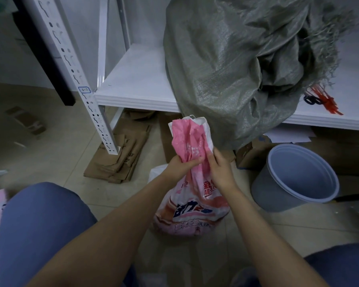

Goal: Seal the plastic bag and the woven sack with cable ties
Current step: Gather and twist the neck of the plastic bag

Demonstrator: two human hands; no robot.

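the pink plastic bag (pixel 192 206) stands on the tiled floor (pixel 66 160) between the person's knees, its neck gathered upward. the left hand (pixel 181 165) is wrapped round that bunched neck, and the right hand (pixel 221 168) pinches it from the other side. just behind, the grey woven sack (pixel 226 65) slumps on a white shelf (pixel 137 79), mouth open and frayed. red cable ties (pixel 325 99) lie on the shelf beside it. a grey bucket (pixel 296 179) sits on the floor to the right, flattened cardboard (pixel 118 160) to the left.

White shelf (pixel 137 79): I see grey-green woven sack (pixel 226 65), red cable ties (pixel 331 102).
Tiled floor (pixel 56 146): flattened brown cardboard (pixel 116 160), grey plastic bucket (pixel 278 187), pink printed plastic bag (pixel 195 212).
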